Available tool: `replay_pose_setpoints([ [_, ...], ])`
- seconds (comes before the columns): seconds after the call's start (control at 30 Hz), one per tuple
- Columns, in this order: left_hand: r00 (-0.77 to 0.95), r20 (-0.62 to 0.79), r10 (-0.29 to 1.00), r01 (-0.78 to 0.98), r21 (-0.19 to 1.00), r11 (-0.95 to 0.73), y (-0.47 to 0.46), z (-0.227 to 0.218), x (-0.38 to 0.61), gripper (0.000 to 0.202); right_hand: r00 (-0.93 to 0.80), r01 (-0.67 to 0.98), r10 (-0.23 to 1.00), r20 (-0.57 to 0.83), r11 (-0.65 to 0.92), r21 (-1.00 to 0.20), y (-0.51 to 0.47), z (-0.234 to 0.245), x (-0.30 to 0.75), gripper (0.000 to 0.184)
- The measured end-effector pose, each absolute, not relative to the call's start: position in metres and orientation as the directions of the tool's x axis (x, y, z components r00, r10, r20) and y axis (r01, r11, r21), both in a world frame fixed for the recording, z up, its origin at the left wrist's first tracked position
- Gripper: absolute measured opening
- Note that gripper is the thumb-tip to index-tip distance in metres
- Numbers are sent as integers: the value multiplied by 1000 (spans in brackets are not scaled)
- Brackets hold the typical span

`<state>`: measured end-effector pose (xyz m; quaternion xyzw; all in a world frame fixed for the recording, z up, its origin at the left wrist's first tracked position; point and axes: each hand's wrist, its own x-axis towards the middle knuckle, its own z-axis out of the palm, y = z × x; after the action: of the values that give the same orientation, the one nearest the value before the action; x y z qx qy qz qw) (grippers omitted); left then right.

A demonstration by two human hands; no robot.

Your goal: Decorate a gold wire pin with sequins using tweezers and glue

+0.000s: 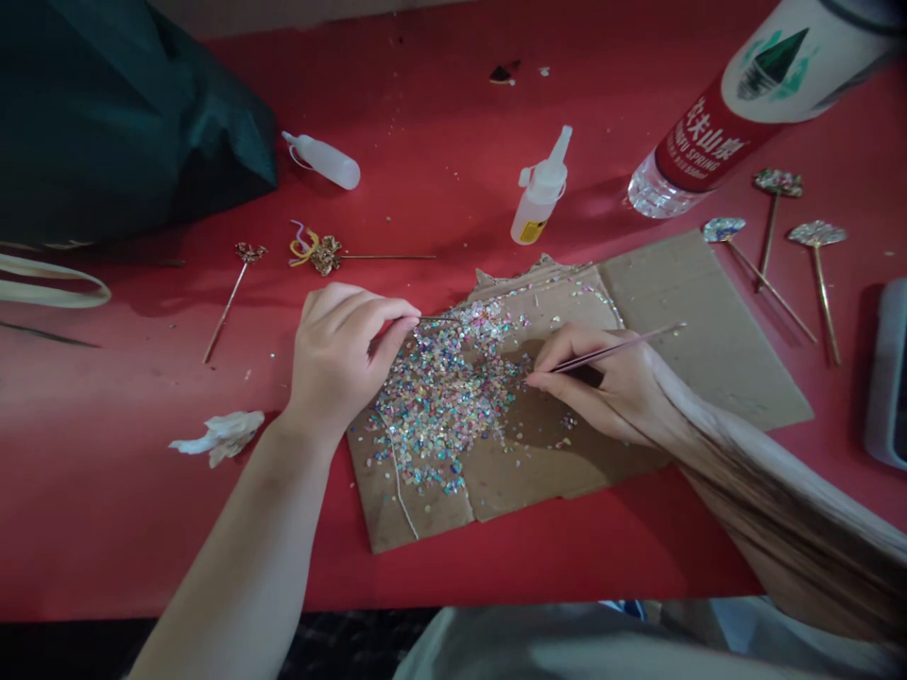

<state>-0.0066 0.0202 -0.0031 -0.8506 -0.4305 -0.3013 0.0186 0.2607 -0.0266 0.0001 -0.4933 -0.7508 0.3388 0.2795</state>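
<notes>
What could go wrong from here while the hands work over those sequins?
The loose sequins lie heaped on the cardboard sheet, right under the right hand and its slim pointed tool, so a slip could scatter them onto the red table. The long hair draped along the right forearm could drag through them. The upright glue bottle stands close behind the cardboard, where a reaching arm might knock it over.

far left: dark green bag [128,123] | far middle: plastic squeeze bottle [540,187] | far right: Nongfu Spring water bottle [744,113] | left: crumpled tissue [219,436]
</notes>
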Motion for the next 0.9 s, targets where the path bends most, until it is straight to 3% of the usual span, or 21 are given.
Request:
replay_pose_setpoints([
  [0.2, 451, 529, 719, 746, 218, -629, 20, -2, -7, 4, -364, 506, 930, 55, 247, -827, -28, 0, 262, 18],
  [0.6, 547, 476, 688, 685, 219, -695, 14, 0, -1, 6, -289, 287, 942, 172, 256, -923, -32, -1, 264, 9],
  [0.9, 611, 425, 668, 623, 262, -737, 12, 0, 2, 8, -194, 398, 967, 168, 234, -887, -30, 1, 266, 15],
])
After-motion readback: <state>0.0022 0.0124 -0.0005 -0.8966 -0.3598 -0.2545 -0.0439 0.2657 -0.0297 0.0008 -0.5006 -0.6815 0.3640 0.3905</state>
